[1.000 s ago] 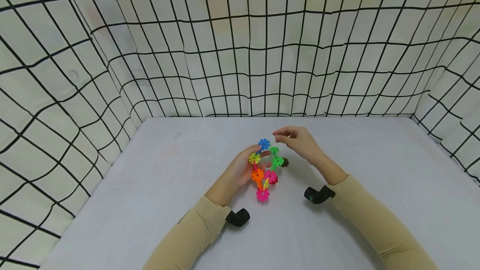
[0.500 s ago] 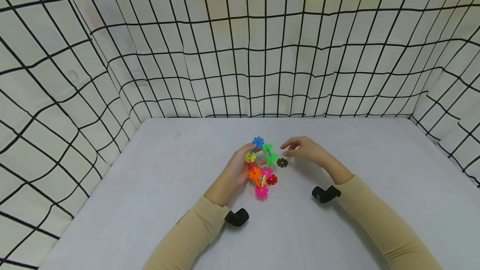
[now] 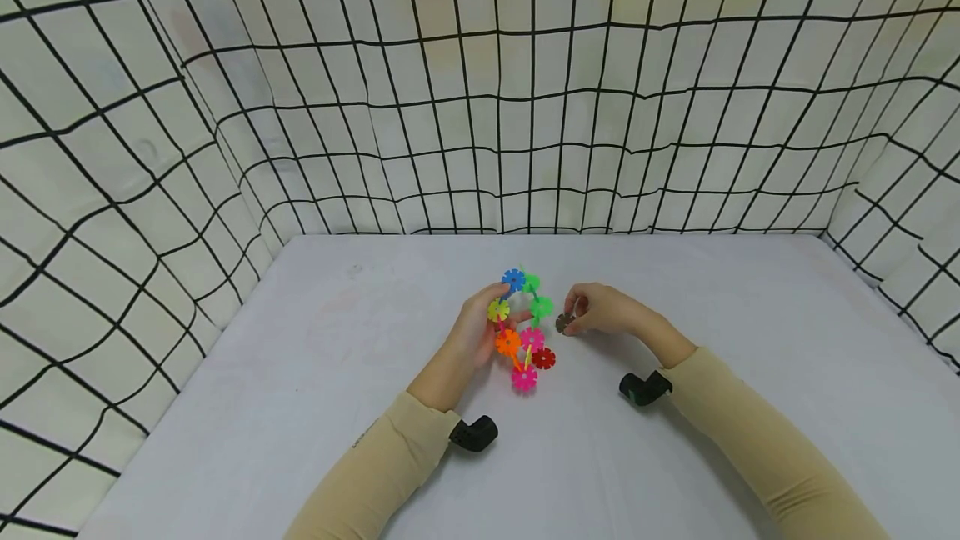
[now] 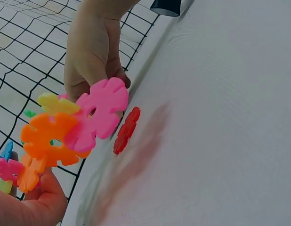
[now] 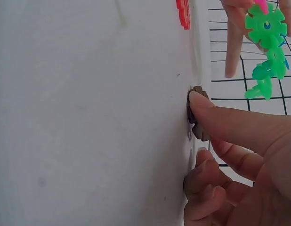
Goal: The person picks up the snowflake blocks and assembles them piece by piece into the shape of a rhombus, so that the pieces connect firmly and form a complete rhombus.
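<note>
My left hand (image 3: 472, 332) holds up a loop of linked plastic snowflake discs (image 3: 507, 343), in blue, green, yellow, orange and pink. In the left wrist view, a pink disc (image 4: 103, 113) and an orange disc (image 4: 39, 136) of the loop stand out, with the left thumb just below. To the right of the loop, my right hand (image 3: 606, 309) pinches a dark brown snowflake disc (image 3: 564, 323) at the table surface. The right wrist view shows the thumb on the brown disc (image 5: 201, 133). A loose red snowflake disc (image 3: 544, 358) lies on the table beside the loop.
A white-covered table (image 3: 330, 407) lies under both hands. Black netting (image 3: 480, 123) over pale walls rises behind it and on both sides. Each wrist carries a black curved mount, the left mount (image 3: 475, 434) and the right mount (image 3: 645, 388).
My right hand has moved away from the top of the loop, down to the table, and now pinches the brown disc. The left hand has shifted slightly left with the loop.
</note>
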`<act>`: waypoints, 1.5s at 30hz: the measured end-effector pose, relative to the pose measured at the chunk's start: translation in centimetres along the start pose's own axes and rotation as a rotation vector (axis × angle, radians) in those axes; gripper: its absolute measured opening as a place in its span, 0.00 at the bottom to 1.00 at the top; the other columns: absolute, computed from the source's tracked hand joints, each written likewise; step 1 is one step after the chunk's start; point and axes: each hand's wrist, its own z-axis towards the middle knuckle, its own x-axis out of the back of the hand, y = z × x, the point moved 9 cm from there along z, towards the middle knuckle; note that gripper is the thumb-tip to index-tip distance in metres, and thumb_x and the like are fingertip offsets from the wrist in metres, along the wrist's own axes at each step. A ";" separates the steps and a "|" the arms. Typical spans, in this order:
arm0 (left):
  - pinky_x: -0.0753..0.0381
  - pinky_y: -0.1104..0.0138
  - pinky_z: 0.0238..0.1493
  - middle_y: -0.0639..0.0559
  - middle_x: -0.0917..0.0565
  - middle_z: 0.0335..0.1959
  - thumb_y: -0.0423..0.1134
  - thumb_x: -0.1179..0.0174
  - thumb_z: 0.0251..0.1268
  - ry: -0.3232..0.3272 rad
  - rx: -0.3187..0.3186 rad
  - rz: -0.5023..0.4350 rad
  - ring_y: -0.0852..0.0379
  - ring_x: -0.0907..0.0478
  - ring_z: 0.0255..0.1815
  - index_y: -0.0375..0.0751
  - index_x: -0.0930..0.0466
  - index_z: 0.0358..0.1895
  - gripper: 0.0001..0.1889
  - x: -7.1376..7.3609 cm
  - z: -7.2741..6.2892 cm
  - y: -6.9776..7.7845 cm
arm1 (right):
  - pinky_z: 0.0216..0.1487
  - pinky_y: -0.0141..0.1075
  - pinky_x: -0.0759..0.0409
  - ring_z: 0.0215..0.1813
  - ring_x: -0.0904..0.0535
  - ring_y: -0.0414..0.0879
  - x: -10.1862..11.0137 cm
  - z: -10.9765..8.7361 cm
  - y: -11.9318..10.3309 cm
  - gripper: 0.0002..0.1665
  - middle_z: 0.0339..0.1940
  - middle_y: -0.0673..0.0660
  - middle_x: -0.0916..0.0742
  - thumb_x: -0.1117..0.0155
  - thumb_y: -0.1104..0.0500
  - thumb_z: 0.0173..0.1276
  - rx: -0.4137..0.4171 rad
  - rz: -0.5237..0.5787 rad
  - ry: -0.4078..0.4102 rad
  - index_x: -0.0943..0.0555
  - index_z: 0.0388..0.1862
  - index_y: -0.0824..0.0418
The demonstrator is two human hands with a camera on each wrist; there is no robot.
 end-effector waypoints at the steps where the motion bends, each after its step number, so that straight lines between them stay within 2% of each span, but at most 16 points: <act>1: 0.25 0.76 0.30 0.37 0.43 0.79 0.40 0.52 0.79 -0.006 -0.006 0.003 0.44 0.19 0.48 0.31 0.44 0.79 0.31 0.0 0.1 0.0 | 0.37 0.38 0.31 0.36 0.28 0.48 0.0 0.0 -0.1 0.17 0.33 0.55 0.23 0.23 0.60 0.63 0.003 0.005 0.004 0.22 0.44 0.63; 3: 0.25 0.76 0.31 0.36 0.37 0.76 0.40 0.53 0.79 -0.028 -0.015 0.013 0.47 0.20 0.47 0.31 0.42 0.78 0.29 -0.2 0.2 0.1 | 0.39 0.38 0.30 0.38 0.28 0.48 0.1 0.0 -0.1 0.17 0.35 0.55 0.22 0.23 0.60 0.62 0.008 0.015 0.012 0.23 0.42 0.63; 6: 0.27 0.75 0.33 0.35 0.28 0.71 0.40 0.55 0.80 -0.056 -0.022 0.026 0.46 0.18 0.48 0.31 0.39 0.76 0.27 -0.4 0.3 0.0 | 0.39 0.38 0.29 0.38 0.27 0.48 0.1 0.0 -0.2 0.16 0.34 0.54 0.22 0.23 0.61 0.63 0.020 0.025 0.021 0.24 0.41 0.63; 10: 0.28 0.75 0.35 0.36 0.23 0.67 0.41 0.56 0.81 -0.069 -0.006 0.037 0.45 0.15 0.51 0.32 0.36 0.75 0.26 -0.5 0.4 -0.4 | 0.37 0.37 0.29 0.36 0.27 0.47 0.1 0.0 -0.1 0.13 0.32 0.54 0.20 0.27 0.62 0.65 0.038 0.050 0.024 0.23 0.40 0.63; 13: 0.22 0.68 0.52 0.36 0.22 0.66 0.41 0.56 0.81 -0.071 0.008 0.037 0.40 0.16 0.55 0.33 0.35 0.74 0.25 -0.6 0.3 -0.5 | 0.35 0.37 0.28 0.33 0.26 0.47 0.4 -0.2 0.0 0.10 0.30 0.54 0.19 0.28 0.63 0.67 0.043 0.072 0.034 0.22 0.41 0.63; 16: 0.28 0.53 0.69 0.36 0.22 0.66 0.42 0.56 0.81 -0.070 0.015 0.037 0.36 0.18 0.59 0.33 0.33 0.71 0.24 -0.6 0.2 -0.6 | 0.34 0.37 0.27 0.30 0.24 0.46 0.8 -0.3 0.0 0.10 0.30 0.54 0.18 0.29 0.62 0.68 0.051 0.099 0.050 0.21 0.42 0.63; 18: 0.33 0.47 0.71 0.36 0.22 0.66 0.43 0.54 0.80 -0.062 0.021 0.033 0.36 0.18 0.59 0.34 0.31 0.68 0.22 -0.6 0.1 -0.7 | 0.34 0.38 0.25 0.29 0.23 0.46 1.1 -0.4 0.0 0.10 0.30 0.54 0.17 0.29 0.62 0.69 0.052 0.119 0.057 0.21 0.43 0.64; 21: 0.32 0.46 0.71 0.37 0.21 0.65 0.44 0.54 0.80 -0.053 0.033 0.025 0.36 0.18 0.59 0.36 0.30 0.65 0.20 -0.5 0.0 -0.8 | 0.35 0.38 0.24 0.30 0.22 0.47 1.6 -0.5 0.0 0.11 0.31 0.55 0.16 0.29 0.62 0.69 0.053 0.140 0.075 0.21 0.44 0.64; 24: 0.30 0.47 0.69 0.38 0.20 0.65 0.44 0.53 0.80 -0.046 0.047 0.013 0.38 0.17 0.57 0.37 0.28 0.62 0.18 -0.5 -0.1 -0.8 | 0.35 0.39 0.24 0.31 0.22 0.49 2.3 -0.7 -0.2 0.11 0.33 0.55 0.16 0.30 0.61 0.70 0.063 0.164 0.132 0.21 0.45 0.64; 28: 0.24 0.52 0.65 0.40 0.20 0.64 0.45 0.53 0.80 -0.056 0.070 0.011 0.50 0.13 0.43 0.38 0.27 0.63 0.19 -0.6 -0.2 -0.9 | 0.36 0.39 0.24 0.34 0.22 0.51 3.5 -1.1 -0.7 0.13 0.36 0.57 0.14 0.30 0.59 0.72 0.080 0.230 0.265 0.21 0.48 0.64; 31: 0.17 0.59 0.55 0.40 0.21 0.66 0.46 0.54 0.81 -0.073 0.093 0.008 0.58 0.16 0.34 0.38 0.28 0.66 0.21 -0.8 -0.2 -1.1 | 0.36 0.38 0.25 0.35 0.24 0.51 4.2 -1.5 -1.1 0.14 0.38 0.58 0.13 0.30 0.58 0.72 0.091 0.284 0.355 0.21 0.50 0.65; 34: 0.15 0.66 0.47 0.39 0.21 0.66 0.46 0.54 0.81 -0.086 0.105 0.002 0.60 0.19 0.28 0.38 0.29 0.67 0.21 -0.9 -0.2 -1.3 | 0.34 0.37 0.25 0.33 0.25 0.50 4.7 -1.7 -1.7 0.15 0.38 0.57 0.14 0.30 0.57 0.72 0.107 0.333 0.415 0.21 0.50 0.64; 40: 0.15 0.68 0.45 0.38 0.20 0.65 0.46 0.54 0.82 -0.095 0.103 0.032 0.60 0.18 0.27 0.36 0.29 0.68 0.22 -1.0 -0.3 -1.3 | 0.34 0.36 0.23 0.31 0.24 0.47 4.6 -1.6 -3.1 0.16 0.37 0.57 0.14 0.30 0.59 0.72 0.209 0.398 0.456 0.19 0.52 0.66; 45: 0.18 0.71 0.41 0.36 0.22 0.67 0.45 0.55 0.83 -0.104 0.115 0.058 0.60 0.18 0.28 0.34 0.32 0.72 0.24 -1.2 -0.4 -1.3 | 0.35 0.39 0.23 0.31 0.23 0.53 4.1 -1.5 -3.7 0.14 0.39 0.62 0.12 0.31 0.61 0.72 0.258 0.416 0.445 0.17 0.53 0.67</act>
